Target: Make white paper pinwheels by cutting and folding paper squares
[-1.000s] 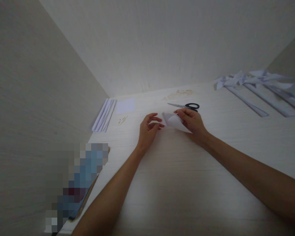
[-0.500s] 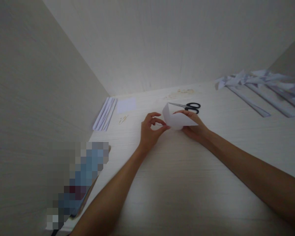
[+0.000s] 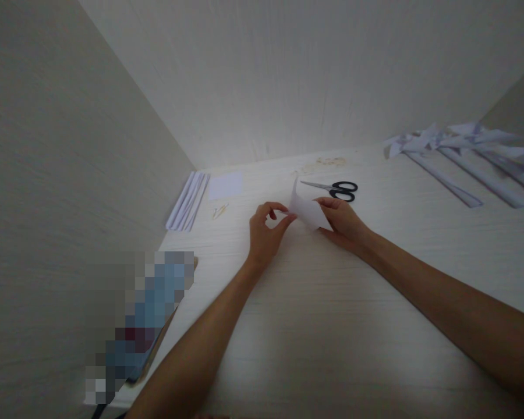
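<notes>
Between my two hands is a small white sheet of paper (image 3: 309, 213), bent, with one corner standing up towards the back. My left hand (image 3: 266, 230) pinches its left edge between thumb and fingertips. On the other side, my right hand (image 3: 343, 224) grips the right part of the paper, with the thumb and some fingers partly behind it. Just behind my right hand lies a pair of scissors (image 3: 338, 190) with black handles, its blades pointing left.
Rolled white paper sticks (image 3: 187, 201) lie at the left back, beside a flat paper square (image 3: 225, 186) and small thin pieces (image 3: 220, 210). Paper pinwheels (image 3: 445, 154) on sticks fill the right back. A blurred-out object (image 3: 157, 308) lies at the left edge. Walls stand behind and left.
The paper has turned and flattened between my hands; its wide right flap no longer sticks out over my right hand. My left fingers have closed in on the paper's edge.
</notes>
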Demonstrator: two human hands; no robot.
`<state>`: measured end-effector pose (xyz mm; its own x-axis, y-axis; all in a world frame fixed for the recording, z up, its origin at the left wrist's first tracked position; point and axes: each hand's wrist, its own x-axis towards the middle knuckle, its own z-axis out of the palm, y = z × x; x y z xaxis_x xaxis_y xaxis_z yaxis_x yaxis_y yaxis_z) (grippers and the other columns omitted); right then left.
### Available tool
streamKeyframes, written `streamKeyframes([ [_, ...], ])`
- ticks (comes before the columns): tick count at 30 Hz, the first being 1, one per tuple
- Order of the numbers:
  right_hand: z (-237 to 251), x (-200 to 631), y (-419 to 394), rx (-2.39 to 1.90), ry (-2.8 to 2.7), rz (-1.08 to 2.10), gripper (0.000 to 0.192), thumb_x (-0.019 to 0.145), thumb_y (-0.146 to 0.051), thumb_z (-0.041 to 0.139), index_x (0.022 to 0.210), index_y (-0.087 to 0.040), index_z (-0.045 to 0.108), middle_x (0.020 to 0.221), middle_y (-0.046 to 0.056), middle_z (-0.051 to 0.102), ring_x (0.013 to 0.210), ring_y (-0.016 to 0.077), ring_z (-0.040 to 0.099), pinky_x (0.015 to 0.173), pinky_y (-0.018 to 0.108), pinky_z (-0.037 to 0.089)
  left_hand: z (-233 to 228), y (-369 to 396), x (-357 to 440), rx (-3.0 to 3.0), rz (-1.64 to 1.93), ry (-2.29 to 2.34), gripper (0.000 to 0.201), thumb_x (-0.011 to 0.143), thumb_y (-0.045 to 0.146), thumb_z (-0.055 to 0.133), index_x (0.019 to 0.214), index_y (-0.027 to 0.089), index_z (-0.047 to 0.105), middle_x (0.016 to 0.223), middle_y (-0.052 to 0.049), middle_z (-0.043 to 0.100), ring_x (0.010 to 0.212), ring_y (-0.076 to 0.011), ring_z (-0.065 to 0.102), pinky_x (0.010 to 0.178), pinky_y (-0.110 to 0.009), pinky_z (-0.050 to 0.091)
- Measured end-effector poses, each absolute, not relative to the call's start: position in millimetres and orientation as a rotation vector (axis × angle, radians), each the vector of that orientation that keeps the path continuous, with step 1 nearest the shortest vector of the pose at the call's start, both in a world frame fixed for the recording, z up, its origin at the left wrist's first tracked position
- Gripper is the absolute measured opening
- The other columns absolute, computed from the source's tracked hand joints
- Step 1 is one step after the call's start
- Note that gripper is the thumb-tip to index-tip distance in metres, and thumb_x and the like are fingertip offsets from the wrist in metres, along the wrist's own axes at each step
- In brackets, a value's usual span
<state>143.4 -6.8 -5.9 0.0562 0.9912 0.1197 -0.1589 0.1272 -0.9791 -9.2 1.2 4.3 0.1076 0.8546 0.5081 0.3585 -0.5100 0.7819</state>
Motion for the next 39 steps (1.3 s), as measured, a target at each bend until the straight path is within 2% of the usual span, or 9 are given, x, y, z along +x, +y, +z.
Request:
streamKeyframes([
  [3, -9, 142, -6, -0.967, -0.996, 1.222, 0.016, 0.061, -0.033, 0.065, 0.062, -0.017, 0.062, 0.059, 0.000, 0.061, 0.053, 0.0097, 0.054, 0.052, 0.024, 0.043, 2, 2, -9, 1.823, 1.419, 1.122, 0.015, 0.062, 0.024, 0.065, 0.073, 0.019, 0.055, 0.075, 0.000, 0.054, 0.062, -0.0089, 0.048, 0.060, -0.024, 0.041],
  [6, -7, 142, -7, -1.022, -1.064, 1.073, 0.012, 0.063, -0.029, 0.064, 0.064, -0.017, 0.063, 0.058, -0.002, 0.060, 0.051, 0.0078, 0.050, 0.050, 0.022, 0.040, -1, 3, -8, 1.632, 1.373, 1.035, 0.016, 0.061, 0.021, 0.065, 0.073, 0.017, 0.055, 0.080, -0.001, 0.052, 0.065, -0.0087, 0.052, 0.059, -0.023, 0.044],
  [10, -1, 140, -13, -1.111, -1.225, 0.826, 0.009, 0.066, -0.024, 0.060, 0.064, -0.016, 0.064, 0.054, -0.002, 0.057, 0.050, 0.0084, 0.050, 0.050, 0.022, 0.040, -5, 5, -7, 1.425, 1.283, 1.016, 0.018, 0.061, 0.018, 0.062, 0.078, 0.016, 0.058, 0.085, -0.003, 0.058, 0.073, -0.0124, 0.058, 0.066, -0.026, 0.047],
  [16, -3, 139, -17, -1.154, -1.361, 0.650, 0.013, 0.071, -0.027, 0.056, 0.070, -0.016, 0.064, 0.057, -0.001, 0.058, 0.052, 0.0097, 0.050, 0.050, 0.023, 0.039, -7, 7, -6, 1.136, 1.217, 0.900, 0.015, 0.065, 0.017, 0.051, 0.075, 0.014, 0.063, 0.075, -0.003, 0.064, 0.081, -0.0161, 0.059, 0.077, -0.032, 0.046],
  [22, -4, 139, -19, -1.207, -1.443, 0.477, 0.013, 0.073, -0.026, 0.054, 0.072, -0.017, 0.064, 0.066, 0.002, 0.062, 0.057, 0.0111, 0.053, 0.052, 0.024, 0.040, 3, 0, -5, 1.064, 1.130, 0.724, 0.037, 0.056, 0.007, 0.046, 0.088, 0.015, 0.062, 0.082, -0.004, 0.064, 0.081, -0.0170, 0.059, 0.080, -0.035, 0.045],
  [32, 1, 137, -24, -1.211, -1.564, 0.280, 0.011, 0.073, -0.022, 0.055, 0.072, -0.020, 0.066, 0.069, 0.003, 0.066, 0.062, 0.0140, 0.058, 0.058, 0.027, 0.045, -2, 2, -6, 1.090, 1.203, 0.806, 0.019, 0.065, 0.020, 0.058, 0.083, 0.016, 0.065, 0.089, -0.004, 0.066, 0.084, -0.0150, 0.059, 0.086, -0.034, 0.043],
  [39, -1, 137, -26, -1.181, -1.591, 0.231, 0.012, 0.073, -0.022, 0.055, 0.073, -0.022, 0.067, 0.071, 0.002, 0.067, 0.066, 0.0155, 0.060, 0.065, 0.030, 0.046, -6, 3, -6, 1.175, 1.230, 0.810, 0.029, 0.071, 0.028, 0.057, 0.098, 0.019, 0.062, 0.099, -0.005, 0.064, 0.091, -0.0164, 0.059, 0.086, -0.036, 0.044],
])
